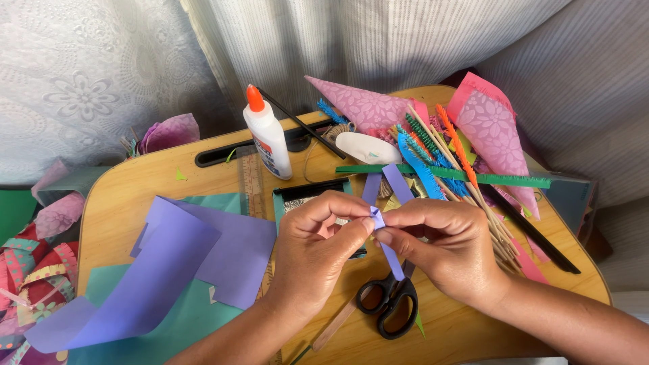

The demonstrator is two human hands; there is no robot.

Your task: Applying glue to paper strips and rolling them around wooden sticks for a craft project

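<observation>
Both hands meet over the middle of a small wooden lap table (pixel 122 196). My left hand (pixel 316 247) and my right hand (pixel 443 240) pinch a narrow purple paper strip (pixel 378 217) between thumbs and fingertips, where it is folded into a small knot. Two ends of the strip stick up behind the fingers and one end hangs down toward black scissors (pixel 389 304) lying below the hands.
A white glue bottle (pixel 268 138) with an orange cap stands behind the hands. Purple paper sheets (pixel 182 263) and teal sheets lie at left. Pink patterned cones (pixel 493 132), wooden sticks, fringed paper pieces and a green strip (pixel 514 179) crowd the right. A ruler and a wooden stick lie nearby.
</observation>
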